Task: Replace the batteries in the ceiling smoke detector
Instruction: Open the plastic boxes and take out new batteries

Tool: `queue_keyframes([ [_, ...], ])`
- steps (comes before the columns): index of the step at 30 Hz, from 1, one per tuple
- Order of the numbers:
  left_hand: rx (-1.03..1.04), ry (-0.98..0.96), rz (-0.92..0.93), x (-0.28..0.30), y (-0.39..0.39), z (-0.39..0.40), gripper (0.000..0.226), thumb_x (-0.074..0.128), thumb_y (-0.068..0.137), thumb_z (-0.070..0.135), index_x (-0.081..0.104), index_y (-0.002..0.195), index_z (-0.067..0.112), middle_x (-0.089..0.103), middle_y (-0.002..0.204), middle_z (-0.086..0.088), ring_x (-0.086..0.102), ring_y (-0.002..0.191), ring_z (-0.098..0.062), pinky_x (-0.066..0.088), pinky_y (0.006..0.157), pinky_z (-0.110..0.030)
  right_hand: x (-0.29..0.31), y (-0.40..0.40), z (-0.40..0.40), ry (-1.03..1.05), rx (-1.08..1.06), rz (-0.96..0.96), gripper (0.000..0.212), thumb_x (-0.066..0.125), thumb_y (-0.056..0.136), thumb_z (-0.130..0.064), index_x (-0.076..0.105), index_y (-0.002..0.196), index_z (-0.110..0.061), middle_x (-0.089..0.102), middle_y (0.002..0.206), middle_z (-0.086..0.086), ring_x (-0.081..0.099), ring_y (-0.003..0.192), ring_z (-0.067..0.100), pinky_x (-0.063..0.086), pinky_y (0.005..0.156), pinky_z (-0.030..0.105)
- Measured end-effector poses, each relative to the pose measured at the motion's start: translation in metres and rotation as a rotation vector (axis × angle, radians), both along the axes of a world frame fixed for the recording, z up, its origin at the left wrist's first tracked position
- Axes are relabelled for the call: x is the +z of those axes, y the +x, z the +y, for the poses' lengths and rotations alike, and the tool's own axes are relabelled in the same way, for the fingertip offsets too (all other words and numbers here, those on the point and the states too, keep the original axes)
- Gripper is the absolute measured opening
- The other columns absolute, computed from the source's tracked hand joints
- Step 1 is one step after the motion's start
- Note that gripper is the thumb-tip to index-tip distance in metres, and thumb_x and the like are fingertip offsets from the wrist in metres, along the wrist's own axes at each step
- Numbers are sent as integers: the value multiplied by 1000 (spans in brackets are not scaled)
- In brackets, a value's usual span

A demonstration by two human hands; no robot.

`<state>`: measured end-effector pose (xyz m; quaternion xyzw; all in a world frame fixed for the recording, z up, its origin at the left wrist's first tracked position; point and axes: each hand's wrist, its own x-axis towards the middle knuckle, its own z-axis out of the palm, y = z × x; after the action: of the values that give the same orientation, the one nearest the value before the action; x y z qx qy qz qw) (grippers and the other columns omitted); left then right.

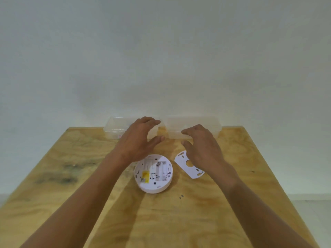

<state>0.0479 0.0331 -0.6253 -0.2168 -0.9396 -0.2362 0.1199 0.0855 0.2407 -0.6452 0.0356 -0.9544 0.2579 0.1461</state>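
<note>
Smoke detector [153, 173] lies back-up on the wooden table [71, 194], mounting plate [186, 164] just beside it. Left hand [138, 138] and right hand [202, 145] hover over the two clear boxes [114, 127] at the far edge, fingers loosely spread, holding nothing. Looks like the fetch-batteries step; next, reach into a box.

No wording, brand or number can be read. On the upturned back of the smoke detector [153, 173], printed labels are seen: a pale panel of fine print too blurred to be made out, a yellow sticker [145, 175] whose marking cannot be deciphered, and small black symbols, among them square marks and what appear to be note-like signs. A trace of pink or red print is glimpsed through the left clear plastic box [117, 128], illegible.
</note>
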Motion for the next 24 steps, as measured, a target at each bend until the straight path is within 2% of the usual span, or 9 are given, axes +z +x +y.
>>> queue_keyframes([
  [3, 78, 44, 6, -5, 12, -33, 55, 73, 91, 36, 58, 140, 17, 57, 144, -4, 54, 131, -23, 48, 106, -41, 5, 3, -27, -53, 61, -22, 31, 59, 96, -26, 62, 127, -22, 57, 128, 1, 51, 121, 21, 47, 93, 37],
  [6, 158, 63, 31, -13, 17, -64, 53, 76, 88, 32, 62, 136, 15, 62, 139, -5, 59, 126, -24, 49, 104, -40, 8, -5, -52, -83, 85, -56, 28, 61, 95, -28, 66, 122, -21, 62, 121, 1, 57, 115, 20, 48, 93, 36],
  [9, 250, 45, 52, -22, 12, -89, 53, 76, 88, 30, 62, 135, 14, 61, 139, -6, 58, 127, -26, 49, 104, -42, 11, -18, -74, -232, 24, -106, 17, 66, 91, -28, 73, 101, -17, 71, 95, -5, 67, 93, 14, 47, 72, 19],
  [11, 298, 11, 73, -27, 3, -100, 54, 75, 88, 31, 60, 137, 13, 60, 141, -6, 55, 129, -27, 48, 104, -43, 12, -33, -86, -395, -61, -202, 25, 69, 88, -29, 74, 81, -6, 74, 73, 0, 69, 74, 12, 51, 63, 17],
  [13, 306, -43, 89, -29, -10, -107, 56, 74, 89, 32, 58, 139, 13, 58, 142, -8, 52, 131, -28, 48, 103, -45, 14, -47, -97, -546, -131, -364, 36, 71, 86, -33, 72, 88, 3, 75, 67, 9, 69, 59, 13, 58, 63, 28],
  [16, 277, -118, 84, -30, -30, -113, 56, 72, 91, 32, 56, 142, 15, 56, 145, -8, 48, 134, -29, 44, 107, -44, 14, -63, -109, -766, -210, -538, 46, 71, 88, -31, 63, 110, 8, 69, 59, 8, 58, 42, 13, 50, 48, 24],
  [18, 255, -156, 76, -32, -43, -115, 54, 71, 91, 32, 56, 141, 16, 56, 144, -6, 45, 136, -27, 41, 109, -42, 10, -69, -116, -983, -245, -575, 41, 69, 91, -23, 59, 112, 11, 63, 59, 11, 56, 46, 16, 48, 45, 24],
  [20, 243, -169, 75, -35, -52, -117, 54, 72, 91, 32, 57, 140, 17, 57, 143, -5, 44, 136, -27, 40, 109, -42, 7, -72, -119, -1145, -265, -592, 28, 66, 93, -15, 61, 106, 10, 61, 66, 15, 56, 46, 16, 47, 39, 20],
  [24, 236, -169, 99, -39, -58, -119, 53, 73, 89, 34, 60, 137, 16, 61, 139, -5, 47, 133, -28, 41, 106, -44, 7, -77, -121, -1324, -263, -643, 11, 58, 97, -5, 59, 105, 1, 65, 85, 23, 54, 42, 11, 44, 34, 16],
])
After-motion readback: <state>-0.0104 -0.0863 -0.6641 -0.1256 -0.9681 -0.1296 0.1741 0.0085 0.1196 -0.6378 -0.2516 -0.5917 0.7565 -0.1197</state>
